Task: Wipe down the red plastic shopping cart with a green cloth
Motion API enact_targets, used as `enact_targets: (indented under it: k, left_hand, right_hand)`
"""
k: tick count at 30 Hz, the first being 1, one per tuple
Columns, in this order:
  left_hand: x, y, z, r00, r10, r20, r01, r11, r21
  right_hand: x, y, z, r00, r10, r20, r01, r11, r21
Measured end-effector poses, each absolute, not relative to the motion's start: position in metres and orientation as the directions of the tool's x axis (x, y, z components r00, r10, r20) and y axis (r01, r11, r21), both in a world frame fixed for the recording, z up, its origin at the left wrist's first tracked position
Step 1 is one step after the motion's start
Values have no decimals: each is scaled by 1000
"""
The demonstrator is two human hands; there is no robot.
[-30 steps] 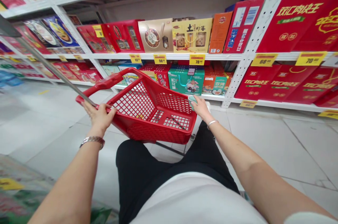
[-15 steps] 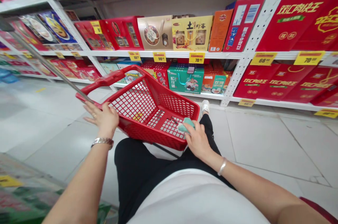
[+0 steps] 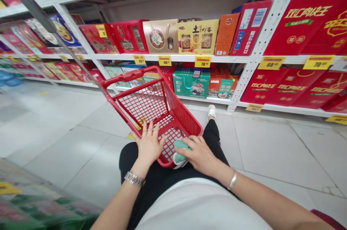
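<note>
A red plastic shopping basket (image 3: pixel 179 114) with mesh walls and a long metal pull handle (image 3: pixel 77 62) stands tilted in front of my legs. My left hand (image 3: pixel 149 143), with a metal watch on the wrist, lies over the near rim, fingers spread, holding nothing. My right hand (image 3: pixel 200 154), with a silver bangle on the wrist, grips a teal-and-white cloth (image 3: pixel 180 150) at the basket's near right corner. The cloth lies against the rim there, and its far part is hidden by my fingers. Inside the basket only the mesh floor shows.
White shelves (image 3: pixel 168 57) ahead hold gift boxes, including a yellow box (image 3: pixel 197 38), a teal box (image 3: pixel 191 81) and large red boxes (image 3: pixel 306 16). Green-and-pink packages (image 3: pixel 40 212) lie at lower left. My white shoe (image 3: pixel 211 111) stands on the tiled floor (image 3: pixel 265 132).
My left hand has moved from the handle end of the rim rightward and nearer to me. The basket has turned and its pull handle swung. My right hand with the cloth has shifted left and nearer.
</note>
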State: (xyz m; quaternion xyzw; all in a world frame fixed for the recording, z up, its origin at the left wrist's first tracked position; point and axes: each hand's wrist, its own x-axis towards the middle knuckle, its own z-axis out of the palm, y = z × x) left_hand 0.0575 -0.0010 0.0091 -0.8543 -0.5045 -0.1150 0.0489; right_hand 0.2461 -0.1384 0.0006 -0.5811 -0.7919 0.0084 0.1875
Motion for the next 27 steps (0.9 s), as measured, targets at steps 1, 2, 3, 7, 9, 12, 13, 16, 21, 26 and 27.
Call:
enact_targets:
  k: [1,2,3,7,9,12,13,16,21,26,27]
  left_hand:
    - [57,2,9,456,859,232,879,-475,29]
    - [57,4,10,454,864,218,882,-470,24]
    - [58,7,10,459,864,205,881,-472,18]
    - [62,16,13,500,851,157,862,-507,1]
    - [63,19,14,517,843,152,852,-523,0]
    - [61,20,16,533,834,143,842,-539,4]
    - [61,20,17,540,831,133,839,-545,1]
    - [59,16,20,556,826,88,830,-557,-18]
    - [57,8,24,568,822,42,823,-568,-21]
    - [56,3,22,569,820,55,821,-571,8]
    - [56,2,22,569,819,66,820,-571,16]
  right_hand:
    - [256,-135,-1,-241,923,301,925,312,-218]
    - [266,-131,-2,-216,925,314,933,290,-212]
    - [279,-127,-3,-183,929,322,943,259,-211]
    - [329,-114,-6,-7,942,336,949,112,-295]
    - [345,-110,-8,132,904,406,920,40,-389]
    - [345,-105,-16,276,819,503,870,10,-492]
    - [340,-102,-21,271,819,505,864,25,-503]
    - [320,-87,-31,204,878,433,860,51,-509]
    - [308,-25,-15,195,937,289,898,-52,-436]
    - [303,56,25,182,969,165,955,-134,-264]
    - [301,71,31,181,970,164,959,-138,-247]
